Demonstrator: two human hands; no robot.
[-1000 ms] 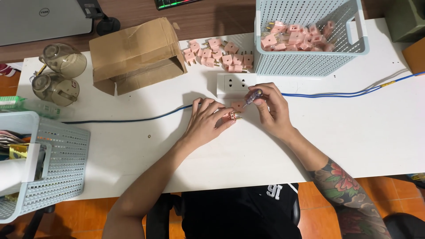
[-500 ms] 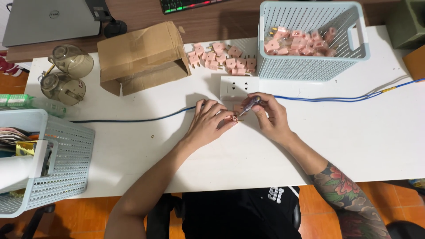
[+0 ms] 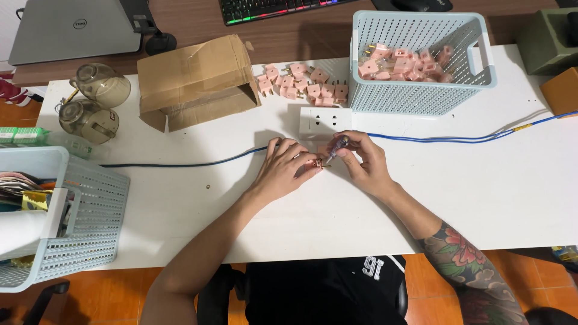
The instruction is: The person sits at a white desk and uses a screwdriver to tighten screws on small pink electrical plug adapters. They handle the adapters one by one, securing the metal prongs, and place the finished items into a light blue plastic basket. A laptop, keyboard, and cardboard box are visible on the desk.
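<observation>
My left hand pinches a small pink plug against the white table. My right hand holds a small screwdriver with its tip on the plug. Both hands sit just in front of a white socket block. A blue cable runs left and right behind my hands. A loose heap of pink plugs lies behind the socket block. More pink plugs fill the light blue basket at the back right.
An open cardboard box lies at the back left beside two glass jars. A second light blue basket hangs over the left edge. A laptop, a keyboard and a green box sit behind.
My hands stay together on the plug and screwdriver, with only small finger movement. The view has shifted slightly.
</observation>
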